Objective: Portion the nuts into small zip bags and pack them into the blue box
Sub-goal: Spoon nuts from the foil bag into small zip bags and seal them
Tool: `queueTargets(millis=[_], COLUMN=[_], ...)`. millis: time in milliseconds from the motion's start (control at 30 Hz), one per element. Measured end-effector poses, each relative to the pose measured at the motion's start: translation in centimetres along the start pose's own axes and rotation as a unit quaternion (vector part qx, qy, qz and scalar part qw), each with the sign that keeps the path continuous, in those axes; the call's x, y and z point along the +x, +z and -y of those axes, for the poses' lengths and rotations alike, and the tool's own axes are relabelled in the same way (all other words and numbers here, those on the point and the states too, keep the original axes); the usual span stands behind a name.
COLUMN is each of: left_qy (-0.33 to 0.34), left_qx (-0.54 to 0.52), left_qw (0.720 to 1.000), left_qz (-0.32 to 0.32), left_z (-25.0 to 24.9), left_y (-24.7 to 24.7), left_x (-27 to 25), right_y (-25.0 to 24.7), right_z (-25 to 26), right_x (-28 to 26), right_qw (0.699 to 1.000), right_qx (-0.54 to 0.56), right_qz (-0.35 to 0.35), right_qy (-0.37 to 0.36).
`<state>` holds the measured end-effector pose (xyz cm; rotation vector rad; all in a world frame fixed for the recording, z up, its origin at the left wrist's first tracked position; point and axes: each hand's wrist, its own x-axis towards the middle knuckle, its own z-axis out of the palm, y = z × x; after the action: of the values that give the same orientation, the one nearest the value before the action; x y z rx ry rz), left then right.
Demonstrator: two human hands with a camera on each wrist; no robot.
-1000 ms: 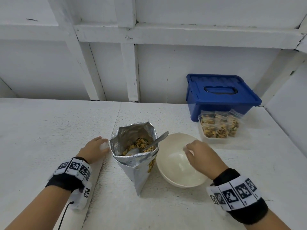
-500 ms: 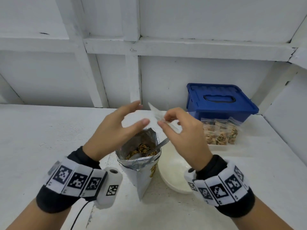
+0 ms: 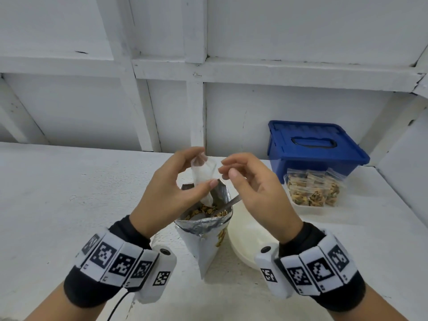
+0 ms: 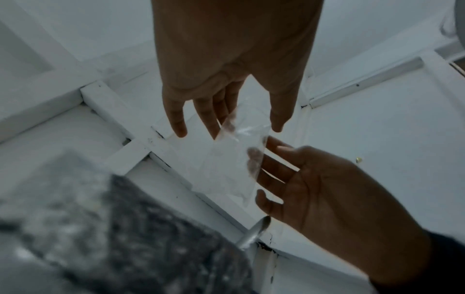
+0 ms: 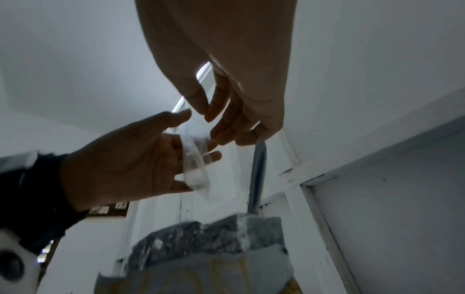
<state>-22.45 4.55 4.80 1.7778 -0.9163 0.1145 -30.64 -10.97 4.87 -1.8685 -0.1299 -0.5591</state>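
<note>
Black wristbands (image 3: 102, 288) w/ white b&w marker tags, wrist cams.

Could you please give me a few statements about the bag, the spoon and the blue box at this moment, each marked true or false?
1. The left hand holds an empty clear zip bag. True.
2. The blue box stands open. False: its lid is on.
3. A spoon stands in the foil nut pouch. True.
4. The right hand grips the spoon. False: it is raised near the bag, away from the spoon.
5. Filled zip bags lie in front of the blue box. True.
</note>
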Motion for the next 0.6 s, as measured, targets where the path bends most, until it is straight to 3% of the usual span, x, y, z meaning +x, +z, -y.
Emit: queueTargets(millis=[167, 300, 400, 600], left_qy=[0.101, 0.038, 0.006, 0.041], left_qx=[0.084, 0.03, 0.064, 0.212], left_qw=[0.989, 0.993, 0.99, 0.972], left_qz=[0.064, 0.11, 0.124, 0.09], left_z=[-0.1, 0.3, 0.7, 1.0], left_y=[0.0, 0.3, 0.4, 0.0], left_x=[-0.2, -0.4, -0.7, -1.3], right_y=[-0.4, 0.0, 0.2, 0.9], right_z=[1.0, 0.7, 0.5, 0.6], right_x=[0.9, 1.1, 1.0, 0.8], right_qw=[0.994, 0.978, 0.986, 0.99], right_qx=[0.013, 0.135, 0.075, -0.067], right_qz=[0.082, 0.083, 0.082, 0.08], right_qy=[0.071, 0.136, 0.125, 0.09])
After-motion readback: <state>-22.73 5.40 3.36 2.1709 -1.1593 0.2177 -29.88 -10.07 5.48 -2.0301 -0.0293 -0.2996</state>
